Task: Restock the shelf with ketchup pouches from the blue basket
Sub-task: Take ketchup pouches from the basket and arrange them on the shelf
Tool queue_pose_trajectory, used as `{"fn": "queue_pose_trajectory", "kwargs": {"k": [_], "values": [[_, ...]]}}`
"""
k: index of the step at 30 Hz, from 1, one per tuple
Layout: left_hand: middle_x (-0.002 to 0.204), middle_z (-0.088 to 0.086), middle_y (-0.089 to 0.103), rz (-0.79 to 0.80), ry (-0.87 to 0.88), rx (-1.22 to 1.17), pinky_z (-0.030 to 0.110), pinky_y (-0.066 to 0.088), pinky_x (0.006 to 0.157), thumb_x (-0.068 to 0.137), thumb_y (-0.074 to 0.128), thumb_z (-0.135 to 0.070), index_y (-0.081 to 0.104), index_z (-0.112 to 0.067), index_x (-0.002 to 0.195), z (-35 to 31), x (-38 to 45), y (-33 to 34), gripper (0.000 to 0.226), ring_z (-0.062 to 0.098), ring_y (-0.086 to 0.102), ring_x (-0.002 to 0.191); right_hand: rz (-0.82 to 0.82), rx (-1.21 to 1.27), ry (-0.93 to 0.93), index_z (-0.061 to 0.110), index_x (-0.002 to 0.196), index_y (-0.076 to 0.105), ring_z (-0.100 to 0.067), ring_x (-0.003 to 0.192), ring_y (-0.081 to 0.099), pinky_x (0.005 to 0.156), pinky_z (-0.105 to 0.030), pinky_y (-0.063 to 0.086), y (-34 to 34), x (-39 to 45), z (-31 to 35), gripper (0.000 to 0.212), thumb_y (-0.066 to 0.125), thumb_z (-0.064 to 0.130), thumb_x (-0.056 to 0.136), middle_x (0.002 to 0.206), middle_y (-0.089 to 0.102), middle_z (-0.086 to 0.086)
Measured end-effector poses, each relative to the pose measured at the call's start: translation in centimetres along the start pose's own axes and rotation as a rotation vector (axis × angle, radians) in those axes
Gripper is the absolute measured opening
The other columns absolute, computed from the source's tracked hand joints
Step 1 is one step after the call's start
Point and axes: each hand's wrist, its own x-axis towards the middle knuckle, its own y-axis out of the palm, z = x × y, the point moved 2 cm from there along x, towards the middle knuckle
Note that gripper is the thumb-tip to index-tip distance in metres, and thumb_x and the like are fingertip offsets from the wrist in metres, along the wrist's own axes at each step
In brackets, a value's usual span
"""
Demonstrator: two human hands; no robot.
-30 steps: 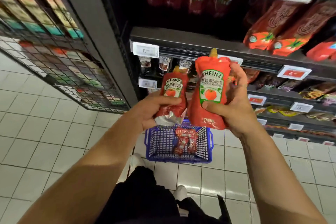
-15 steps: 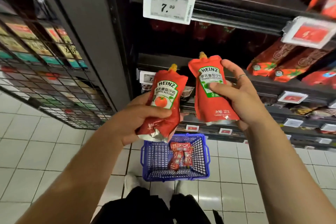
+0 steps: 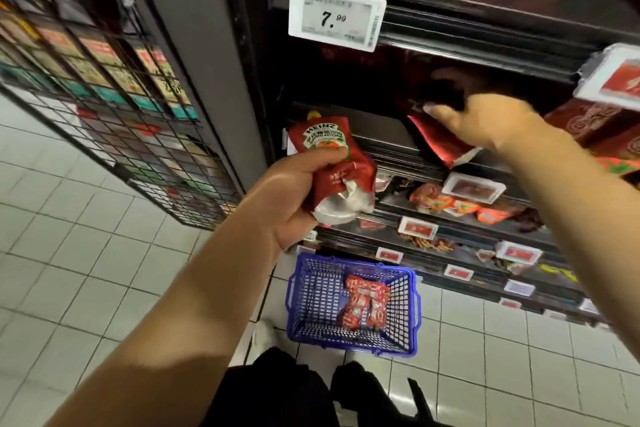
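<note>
Dark metal shelf (image 3: 450, 3) fills the right side. Below, on the tiled floor, the blue basket (image 3: 408, 315) holds remaining ketchup packs (image 3: 363, 305). The right hand (image 3: 485, 125), its grip curled round a pouch (image 3: 440, 142), reaches into the shelf; the left hand (image 3: 294, 198) grips another pouch (image 3: 329, 156) upright.

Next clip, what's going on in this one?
A person is restocking a dark shop shelf with ketchup. The right hand reaches into the shelf, pushing a red ketchup pouch in; its grip there is blurred. The left hand holds a second red Heinz ketchup pouch with a crumpled silver base in front of the shelf. On the tiled floor below, the blue plastic basket holds a few small red packets.
</note>
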Motion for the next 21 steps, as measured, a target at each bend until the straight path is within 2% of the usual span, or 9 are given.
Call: {"fn": "queue_pose_trajectory", "kwargs": {"k": [2,3,4,6,8,11,17,19,21], "values": [[0.117,0.02,0.072,-0.013,0.021,-0.009,0.046,0.061,0.084,0.087,0.069,-0.011,0.064,-0.004,0.117,0.2,0.3,0.2,0.032,0.031,0.072,0.095,-0.164,0.333,-0.324,0.027,0.113,0.069,-0.017,0.093,0.067,0.08,-0.032,0.053,-1.0,-3.9,2.6,0.047,0.062,0.065,0.086,0.103,0.07,0.004],[0.118,0.021,0.071,-0.006,0.033,-0.006,0.045,0.061,0.086,0.086,0.068,-0.012,0.063,-0.002,0.122,0.2,0.5,0.4,0.038,0.031,0.071,0.098,-0.144,0.5,-0.503,0.031,0.111,0.069,-0.01,0.089,0.067,0.075,-0.027,0.054,-1.3,-6.2,4.4,0.043,0.067,0.063,0.084,0.1,0.067,0.01],[0.12,0.021,0.069,0.005,0.04,0.004,0.044,0.059,0.088,0.085,0.067,-0.013,0.06,-0.001,0.128,0.2,0.6,0.6,0.045,0.031,0.07,0.102,-0.084,0.544,-0.636,0.032,0.112,0.069,-0.01,0.088,0.067,0.073,-0.024,0.054,-1.0,-8.1,5.8,0.042,0.071,0.061,0.083,0.1,0.066,0.012],[0.123,0.022,0.067,0.01,0.042,0.03,0.044,0.055,0.094,0.087,0.065,-0.014,0.057,0.001,0.133,0.2,0.8,0.8,0.049,0.032,0.067,0.11,-0.056,0.404,-0.793,0.023,0.113,0.073,-0.011,0.093,0.068,0.078,-0.027,0.055,0.0,-10.1,6.9,0.042,0.076,0.053,0.083,0.105,0.068,0.006],[0.123,0.021,0.068,-0.017,0.024,0.032,0.048,0.054,0.099,0.091,0.064,-0.011,0.058,0.001,0.131,0.2,1.1,0.7,0.042,0.035,0.067,0.114,-0.142,0.313,-0.812,0.012,0.111,0.076,-0.019,0.095,0.069,0.083,-0.032,0.056,0.6,-10.3,6.7,0.036,0.081,0.036,0.085,0.106,0.072,-0.003],[0.122,0.022,0.069,-0.054,0.034,0.075,0.049,0.053,0.1,0.092,0.065,-0.008,0.059,0.002,0.13,0.1,1.5,0.6,0.04,0.034,0.068,0.113,-0.296,0.301,-0.807,0.005,0.103,0.078,-0.024,0.083,0.071,0.076,-0.032,0.058,1.4,-10.2,5.7,0.022,0.081,0.018,0.085,0.096,0.075,-0.008],[0.124,0.023,0.068,-0.027,0.076,0.145,0.049,0.053,0.102,0.088,0.066,-0.007,0.057,0.004,0.131,0.0,2.2,0.5,0.045,0.036,0.067,0.115,-0.61,0.384,-0.711,0.002,0.088,0.079,-0.026,0.071,0.071,0.071,-0.03,0.055,3.3,-11.1,4.6,0.009,0.078,0.008,0.083,0.083,0.076,-0.008],[0.121,0.022,0.07,0.002,0.082,0.153,0.047,0.055,0.098,0.08,0.069,-0.01,0.058,0.003,0.129,-0.1,2.4,0.6,0.052,0.034,0.069,0.112,-0.665,0.497,-0.699,-0.002,0.087,0.079,-0.026,0.072,0.071,0.073,-0.027,0.055,4.0,-11.7,3.7,0.008,0.077,0.004,0.083,0.083,0.076,-0.01],[0.12,0.021,0.07,0.041,0.088,0.183,0.047,0.056,0.097,0.079,0.069,-0.012,0.058,0.001,0.129,0.1,2.7,0.7,0.053,0.034,0.069,0.112,-0.678,0.493,-0.731,-0.005,0.09,0.078,-0.027,0.075,0.07,0.077,-0.026,0.054,4.8,-12.0,3.2,0.011,0.076,0.004,0.085,0.087,0.075,-0.013]]}}
